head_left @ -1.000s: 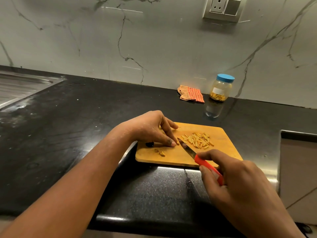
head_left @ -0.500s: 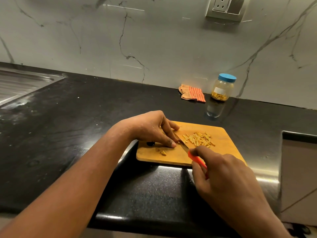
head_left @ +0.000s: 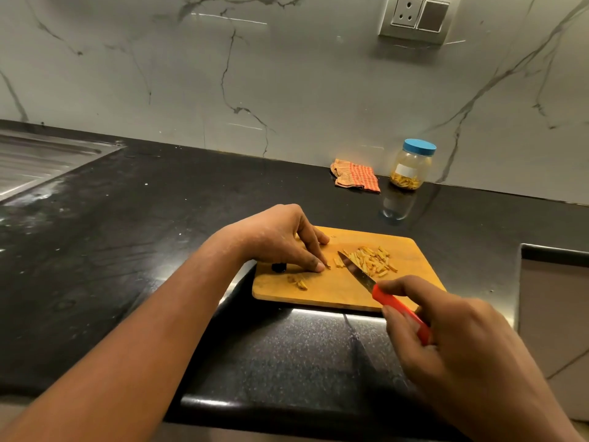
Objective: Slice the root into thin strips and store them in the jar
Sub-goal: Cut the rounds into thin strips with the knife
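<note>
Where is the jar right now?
In the head view, the jar stands at the back right of the counter by the marble wall, right of the orange checked cloth.

I can read no text, number or brand anywhere in this view. The jar [head_left: 411, 154] carries a small white label [head_left: 404, 170], too small for me to tell any writing on it. The wall socket plate [head_left: 414, 19] shows no legible marking

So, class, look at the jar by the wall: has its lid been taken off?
No, the blue lid sits closed on top of the jar, which already has yellow strips at its bottom.
</note>
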### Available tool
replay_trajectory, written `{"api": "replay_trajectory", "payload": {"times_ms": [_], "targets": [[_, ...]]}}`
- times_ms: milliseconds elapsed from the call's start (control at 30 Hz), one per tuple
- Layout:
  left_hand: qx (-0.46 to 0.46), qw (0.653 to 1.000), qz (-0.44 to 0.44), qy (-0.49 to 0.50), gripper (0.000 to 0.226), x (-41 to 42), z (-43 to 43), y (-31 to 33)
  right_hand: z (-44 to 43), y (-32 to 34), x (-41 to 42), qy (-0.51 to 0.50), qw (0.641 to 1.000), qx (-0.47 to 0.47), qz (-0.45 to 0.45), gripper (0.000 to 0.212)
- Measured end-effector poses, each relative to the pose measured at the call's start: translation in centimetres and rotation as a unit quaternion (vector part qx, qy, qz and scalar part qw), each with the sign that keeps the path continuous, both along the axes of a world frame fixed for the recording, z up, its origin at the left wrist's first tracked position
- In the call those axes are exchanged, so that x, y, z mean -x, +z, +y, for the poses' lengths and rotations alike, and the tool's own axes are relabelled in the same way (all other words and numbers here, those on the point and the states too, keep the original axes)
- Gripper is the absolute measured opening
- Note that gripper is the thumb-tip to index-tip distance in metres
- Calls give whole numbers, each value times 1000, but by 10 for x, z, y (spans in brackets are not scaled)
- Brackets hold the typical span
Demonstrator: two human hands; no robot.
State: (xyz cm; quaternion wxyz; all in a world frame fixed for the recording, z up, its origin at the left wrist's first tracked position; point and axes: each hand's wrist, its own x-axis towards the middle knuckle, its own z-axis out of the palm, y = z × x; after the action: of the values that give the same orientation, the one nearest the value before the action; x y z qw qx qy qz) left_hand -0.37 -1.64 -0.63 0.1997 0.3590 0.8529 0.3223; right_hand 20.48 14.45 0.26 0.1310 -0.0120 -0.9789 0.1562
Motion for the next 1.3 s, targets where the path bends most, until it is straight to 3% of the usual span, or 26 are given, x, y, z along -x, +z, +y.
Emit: {"api": "replay_trajectory", "payload": {"times_ms": [367,600,867,1000,1300], "targets": [[-41,998,12,37,8,1,-6,4,-11,-17,2,8,999,33,-3,37],[-69,992,31,101,16,8,-38,17,3,-19,6,-4,999,38,5,28],[10,998,4,69,27,7,-37,15,7,-18,12,-23,999,29,28,24],[21,996,30,78,22,6,-33,13,-2,-25,15,10,999,43,6,26],[38,994,66,83,14,5,-26,10,20,-29,21,-31,998,47,42,24]]}}
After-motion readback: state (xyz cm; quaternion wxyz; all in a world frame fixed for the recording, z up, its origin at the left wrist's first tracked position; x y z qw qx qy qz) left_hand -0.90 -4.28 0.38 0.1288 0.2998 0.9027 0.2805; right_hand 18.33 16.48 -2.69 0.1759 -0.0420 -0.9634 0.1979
